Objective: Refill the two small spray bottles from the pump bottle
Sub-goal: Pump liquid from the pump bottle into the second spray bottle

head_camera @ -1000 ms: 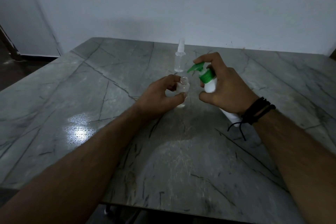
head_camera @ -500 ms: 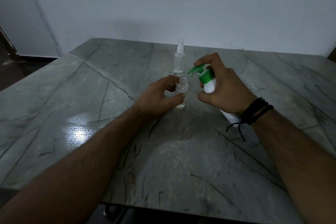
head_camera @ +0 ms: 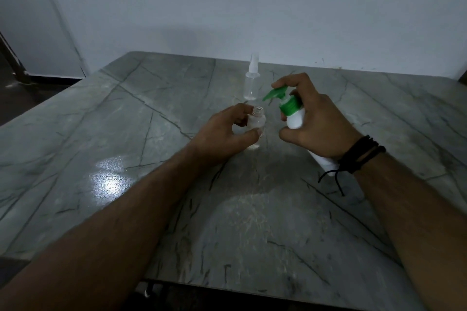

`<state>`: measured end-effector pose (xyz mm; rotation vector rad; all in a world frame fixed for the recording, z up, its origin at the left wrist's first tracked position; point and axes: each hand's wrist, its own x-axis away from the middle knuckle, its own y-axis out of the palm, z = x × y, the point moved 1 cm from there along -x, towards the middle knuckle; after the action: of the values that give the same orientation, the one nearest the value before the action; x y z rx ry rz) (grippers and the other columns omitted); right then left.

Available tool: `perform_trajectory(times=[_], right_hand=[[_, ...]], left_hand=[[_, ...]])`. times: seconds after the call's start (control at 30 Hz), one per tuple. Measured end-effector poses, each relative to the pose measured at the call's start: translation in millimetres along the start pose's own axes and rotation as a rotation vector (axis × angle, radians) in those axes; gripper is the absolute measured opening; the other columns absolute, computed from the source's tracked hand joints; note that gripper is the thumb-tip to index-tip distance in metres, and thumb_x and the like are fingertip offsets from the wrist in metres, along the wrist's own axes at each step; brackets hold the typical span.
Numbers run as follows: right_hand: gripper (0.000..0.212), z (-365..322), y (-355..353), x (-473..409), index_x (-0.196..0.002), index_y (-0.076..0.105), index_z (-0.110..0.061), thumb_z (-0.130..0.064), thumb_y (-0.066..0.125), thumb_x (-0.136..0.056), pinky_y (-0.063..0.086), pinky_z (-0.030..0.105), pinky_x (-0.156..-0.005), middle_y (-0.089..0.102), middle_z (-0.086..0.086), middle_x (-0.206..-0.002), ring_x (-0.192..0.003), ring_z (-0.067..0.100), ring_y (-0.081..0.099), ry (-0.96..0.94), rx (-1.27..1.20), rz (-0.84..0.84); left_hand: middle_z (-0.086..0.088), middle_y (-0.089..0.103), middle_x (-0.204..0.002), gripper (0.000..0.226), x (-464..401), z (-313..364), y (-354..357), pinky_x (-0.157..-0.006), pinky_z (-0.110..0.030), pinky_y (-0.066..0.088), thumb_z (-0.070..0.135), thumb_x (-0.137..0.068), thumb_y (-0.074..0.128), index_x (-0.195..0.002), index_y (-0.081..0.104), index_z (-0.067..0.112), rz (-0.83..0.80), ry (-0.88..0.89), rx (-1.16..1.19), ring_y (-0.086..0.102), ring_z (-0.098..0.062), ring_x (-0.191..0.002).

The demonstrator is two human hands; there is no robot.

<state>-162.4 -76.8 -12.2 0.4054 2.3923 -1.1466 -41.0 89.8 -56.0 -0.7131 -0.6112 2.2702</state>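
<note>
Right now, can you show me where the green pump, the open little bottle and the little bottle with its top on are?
green pump (head_camera: 275, 91), head view, on its spout.
open little bottle (head_camera: 257, 121), head view, on its clear shoulder.
capped little bottle (head_camera: 251, 86), head view, on its clear body.

Nothing here can be read. The white pump bottle (head_camera: 295, 118) with its green top shows a plain side with no label or print facing this way, and the two clear spray bottles (head_camera: 256, 125) (head_camera: 251, 84) carry no lettering either.
</note>
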Motion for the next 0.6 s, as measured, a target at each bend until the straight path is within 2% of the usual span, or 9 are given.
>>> perform_trajectory(times=[0.1, 0.3, 0.47, 0.6], right_hand=[[0.073, -0.5, -0.4, 0.2, -0.132, 0.046, -0.023, 0.0, 0.076, -0.07, 0.053, 0.033, -0.067, 0.063, 0.0, -0.082, -0.073, 0.017, 0.065, -0.005, 0.008, 0.0], [0.066, -1.3, 1.8, -0.7, -0.123, 0.044, -0.027, -0.001, 0.076, -0.071, 0.053, 0.035, -0.068, 0.065, 0.004, -0.085, -0.073, 0.015, 0.065, 0.008, 0.006, -0.029], [0.072, -1.0, 2.3, -0.2, -0.13, 0.044, -0.025, -0.001, 0.076, -0.07, 0.053, 0.039, -0.069, 0.063, 0.003, -0.084, -0.074, 0.019, 0.066, -0.008, 0.02, -0.031], [0.071, -1.5, 1.4, -0.2, -0.13, 0.045, -0.023, 0.0, 0.076, -0.07, 0.053, 0.037, -0.067, 0.063, 0.004, -0.082, -0.07, 0.018, 0.064, -0.018, 0.027, -0.035]], left_hand=[[0.011, 0.061, -0.115, 0.041, 0.3, -1.9, 0.3, -0.079, -0.022, 0.045, 0.041, -0.086, 0.068, -0.124, 0.056, 0.03, 0.002, 0.0, 0.004, 0.057, -0.003, -0.104], [0.008, 0.062, -0.116, 0.045, 0.1, -3.5, 1.3, -0.081, -0.027, 0.048, 0.042, -0.086, 0.068, -0.126, 0.056, 0.027, 0.005, -0.004, 0.005, 0.058, -0.007, -0.106], [0.008, 0.061, -0.117, 0.045, -1.0, -3.6, 1.0, -0.082, -0.028, 0.049, 0.042, -0.086, 0.068, -0.127, 0.055, 0.028, -0.002, -0.008, -0.001, 0.057, -0.007, -0.107], [0.008, 0.061, -0.117, 0.045, -0.8, -3.1, 1.5, -0.082, -0.028, 0.048, 0.042, -0.086, 0.067, -0.127, 0.055, 0.027, -0.002, -0.011, 0.006, 0.057, -0.008, -0.106]])
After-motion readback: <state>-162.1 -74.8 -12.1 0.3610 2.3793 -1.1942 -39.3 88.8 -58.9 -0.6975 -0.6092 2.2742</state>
